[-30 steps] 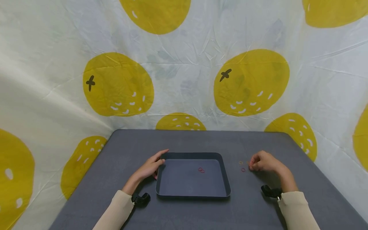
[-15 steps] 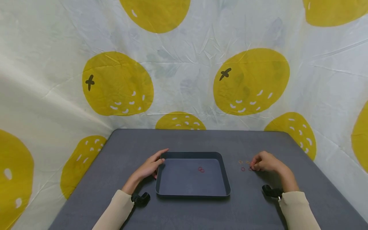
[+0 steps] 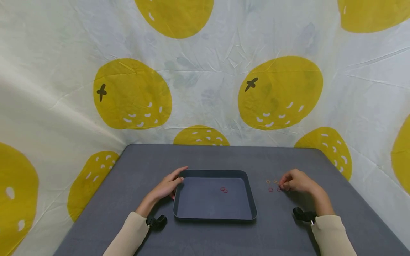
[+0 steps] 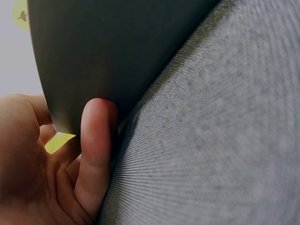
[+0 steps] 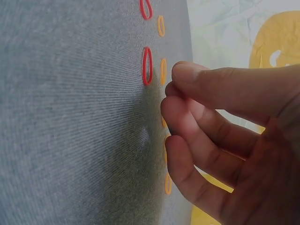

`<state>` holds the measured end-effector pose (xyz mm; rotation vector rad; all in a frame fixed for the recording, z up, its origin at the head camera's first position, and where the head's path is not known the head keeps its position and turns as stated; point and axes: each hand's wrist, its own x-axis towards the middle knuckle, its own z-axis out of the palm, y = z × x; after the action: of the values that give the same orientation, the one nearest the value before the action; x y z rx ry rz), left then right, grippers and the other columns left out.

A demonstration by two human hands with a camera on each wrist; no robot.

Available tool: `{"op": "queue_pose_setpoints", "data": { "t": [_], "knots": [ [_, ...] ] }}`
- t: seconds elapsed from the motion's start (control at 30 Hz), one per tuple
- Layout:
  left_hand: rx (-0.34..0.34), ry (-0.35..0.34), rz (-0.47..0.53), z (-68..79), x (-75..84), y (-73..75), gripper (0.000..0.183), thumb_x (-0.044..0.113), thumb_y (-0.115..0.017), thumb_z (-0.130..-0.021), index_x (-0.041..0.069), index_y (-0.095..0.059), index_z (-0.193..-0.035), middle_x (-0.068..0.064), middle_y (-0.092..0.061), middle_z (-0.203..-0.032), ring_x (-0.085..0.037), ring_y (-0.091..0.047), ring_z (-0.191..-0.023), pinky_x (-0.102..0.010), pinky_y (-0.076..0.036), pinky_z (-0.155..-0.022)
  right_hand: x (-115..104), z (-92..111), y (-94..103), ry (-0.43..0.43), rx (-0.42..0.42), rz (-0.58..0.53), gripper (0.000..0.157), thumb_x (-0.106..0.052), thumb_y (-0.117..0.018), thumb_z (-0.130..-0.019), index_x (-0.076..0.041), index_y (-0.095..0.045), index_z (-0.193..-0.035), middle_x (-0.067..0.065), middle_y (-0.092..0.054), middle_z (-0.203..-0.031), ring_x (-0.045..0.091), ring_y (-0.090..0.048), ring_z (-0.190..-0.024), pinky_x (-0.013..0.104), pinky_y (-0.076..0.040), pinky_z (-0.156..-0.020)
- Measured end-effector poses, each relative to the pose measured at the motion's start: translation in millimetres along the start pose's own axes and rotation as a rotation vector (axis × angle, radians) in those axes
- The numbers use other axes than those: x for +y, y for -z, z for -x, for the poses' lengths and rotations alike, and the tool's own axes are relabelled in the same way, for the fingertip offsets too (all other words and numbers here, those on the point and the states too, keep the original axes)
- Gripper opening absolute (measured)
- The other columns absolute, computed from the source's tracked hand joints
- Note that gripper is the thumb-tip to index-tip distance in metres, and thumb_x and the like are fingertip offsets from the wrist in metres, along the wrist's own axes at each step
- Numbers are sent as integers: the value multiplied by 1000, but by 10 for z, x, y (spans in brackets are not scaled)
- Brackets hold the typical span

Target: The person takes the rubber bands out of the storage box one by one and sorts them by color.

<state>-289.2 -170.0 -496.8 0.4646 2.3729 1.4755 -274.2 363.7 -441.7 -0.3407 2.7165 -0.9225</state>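
Observation:
My left hand [image 3: 166, 185] grips the left wall of a dark grey rectangular tray [image 3: 215, 218], near its far left corner. In the left wrist view the little finger [image 4: 96, 140] lies against the tray's outer wall [image 4: 108, 51]. Two red rubber bands [image 3: 224, 190] lie inside the tray. To its right, my right hand [image 3: 296, 180] is low over the table, thumb and fingertips drawn together; I cannot tell whether a band is between them. Beside the fingertips lie two red rubber bands [image 5: 147, 65] and several orange rubber bands [image 5: 163, 71], some partly hidden behind the fingers.
The grey cloth-covered table [image 3: 205, 240] reaches back to a white curtain [image 3: 205, 89] printed with yellow fruit. A black wrist camera [image 3: 157, 222] is strapped at the left wrist, and another wrist camera [image 3: 303, 215] at the right.
My right hand has shifted slightly to the right, uncovering a red rubber band and more of an orange one beside its fingertips. The left hand and the tray stay in place.

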Motion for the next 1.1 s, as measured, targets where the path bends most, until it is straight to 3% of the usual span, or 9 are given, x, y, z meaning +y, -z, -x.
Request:
{"op": "queue_pose_setpoints", "data": {
  "t": [0.23, 0.47, 0.87, 1.1],
  "knots": [
    [7, 0, -5, -17, -11, 1, 53, 26, -47, -112, 31, -33, -163, -18, -56, -95, -18, -53, -46, -39, -56, -47, -85, -23, -2, 40, 9, 6, 6, -3, -73, -88, 0, -78, -91, 5, -73, -82, 12, -58, -70, 25, -50, -60],
    [5, -5, -1, -7, 5, 2, 54, 27, -47, -112, 31, -33, -163, -19, -60, -109, -18, -52, -46, -39, -56, -47, -195, -63, -39, 87, 14, 17, 5, -4, -74, -88, -2, -77, -89, 4, -74, -79, 12, -60, -68, 26, -51, -59],
    [3, -8, 10, 3, 11, -2, 54, 26, -48, -111, 31, -33, -163, -19, -55, -94, -19, -52, -45, -40, -57, -47, -519, -257, -103, 155, -7, 49, 7, -7, -73, -89, -2, -77, -92, 4, -73, -80, 12, -58, -66, 28, -50, -59],
    [3, -4, 3, -15, -9, 0, 53, 26, -46, -112, 30, -33, -163, -19, -55, -92, -18, -52, -45, -39, -57, -47, -846, -407, -120, 182, -24, 28, 12, -11, -73, -92, 0, -77, -97, 13, -75, -86, 16, -63, -71, 31, -52, -65]
  ]
}}
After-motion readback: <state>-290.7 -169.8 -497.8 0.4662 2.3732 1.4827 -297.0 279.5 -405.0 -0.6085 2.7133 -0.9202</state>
